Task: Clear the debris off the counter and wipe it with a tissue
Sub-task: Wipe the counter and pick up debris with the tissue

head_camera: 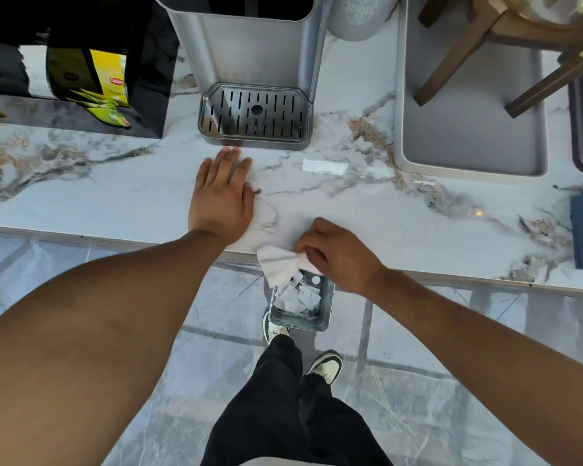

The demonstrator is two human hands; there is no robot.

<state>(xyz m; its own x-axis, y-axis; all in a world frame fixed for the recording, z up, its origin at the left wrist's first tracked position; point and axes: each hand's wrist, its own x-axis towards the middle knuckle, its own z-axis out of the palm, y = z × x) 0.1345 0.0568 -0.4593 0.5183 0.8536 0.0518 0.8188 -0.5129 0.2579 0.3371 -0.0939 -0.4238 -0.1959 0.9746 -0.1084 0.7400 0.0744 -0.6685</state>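
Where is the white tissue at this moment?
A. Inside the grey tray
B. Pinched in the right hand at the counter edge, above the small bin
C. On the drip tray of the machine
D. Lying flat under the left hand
B: the right hand pinches the white tissue at the counter edge, above the small bin on the floor.

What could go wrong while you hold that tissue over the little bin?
The tissue is only pinched by the right hand at the counter's edge. The bin below looks small and already full of paper, so a dropped tissue might miss it or slide off onto the floor. Also, a white scrap still lies past the flat left hand and could get forgotten.
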